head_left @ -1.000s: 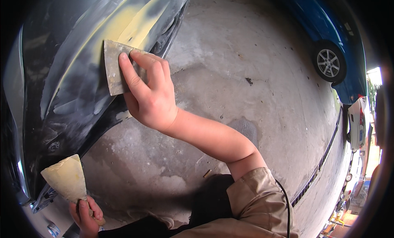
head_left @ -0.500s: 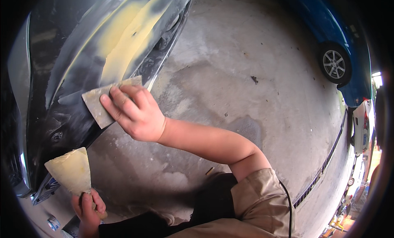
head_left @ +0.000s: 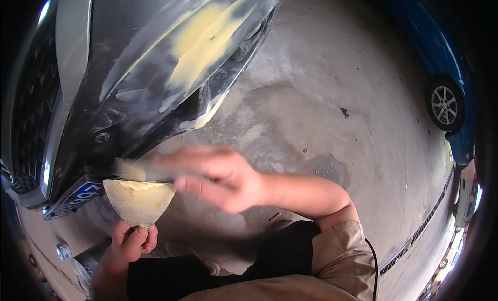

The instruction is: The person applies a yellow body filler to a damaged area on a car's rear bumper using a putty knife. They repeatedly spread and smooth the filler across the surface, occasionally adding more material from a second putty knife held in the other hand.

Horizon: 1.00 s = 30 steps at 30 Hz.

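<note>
My right hand (head_left: 218,176) is blurred with motion and grips a flat putty spreader (head_left: 136,170), whose edge meets the top of a fan-shaped putty board (head_left: 139,200). My left hand (head_left: 127,244) holds that board by its handle; the board is coated in pale yellow filler. Above stands a black car bumper (head_left: 135,93) with a broad yellow patch of filler (head_left: 205,44) on its sanded corner.
The concrete floor (head_left: 321,93) has a damp stain. A blue car (head_left: 441,88) with a silver wheel stands at the right. The black car's grille (head_left: 31,109) and number plate (head_left: 78,194) are at the left. A small can (head_left: 63,250) lies low left.
My right hand has come down from the filler patch on the bumper to the board in my left hand. The left hand has lifted the board slightly.
</note>
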Each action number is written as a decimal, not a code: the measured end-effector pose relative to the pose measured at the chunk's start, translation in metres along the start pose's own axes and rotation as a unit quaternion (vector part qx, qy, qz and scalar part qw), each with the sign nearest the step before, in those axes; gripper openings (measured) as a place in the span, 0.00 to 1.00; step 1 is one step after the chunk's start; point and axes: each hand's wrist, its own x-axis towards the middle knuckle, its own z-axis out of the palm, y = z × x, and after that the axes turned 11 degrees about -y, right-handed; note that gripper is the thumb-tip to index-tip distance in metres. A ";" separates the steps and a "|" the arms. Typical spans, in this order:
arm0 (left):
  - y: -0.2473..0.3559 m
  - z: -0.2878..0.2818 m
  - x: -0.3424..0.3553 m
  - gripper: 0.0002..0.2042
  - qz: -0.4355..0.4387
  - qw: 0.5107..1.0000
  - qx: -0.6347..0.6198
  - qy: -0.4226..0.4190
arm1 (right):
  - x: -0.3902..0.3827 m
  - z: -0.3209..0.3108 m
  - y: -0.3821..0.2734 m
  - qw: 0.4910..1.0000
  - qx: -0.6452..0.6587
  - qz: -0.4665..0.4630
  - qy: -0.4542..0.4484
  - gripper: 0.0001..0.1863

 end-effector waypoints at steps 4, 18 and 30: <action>0.000 -0.003 -0.004 0.13 0.018 1.000 0.020 -0.001 | -0.004 -0.015 -0.013 0.990 -0.064 -0.026 -0.125 0.29; -0.010 0.019 0.024 0.06 0.103 0.978 0.001 0.179 | 0.008 0.022 -0.015 0.825 -0.561 -0.071 0.014 0.35; -0.018 0.005 -0.001 0.03 0.096 0.957 -0.015 0.275 | 0.000 -0.007 0.002 0.886 -0.454 -0.090 0.027 0.35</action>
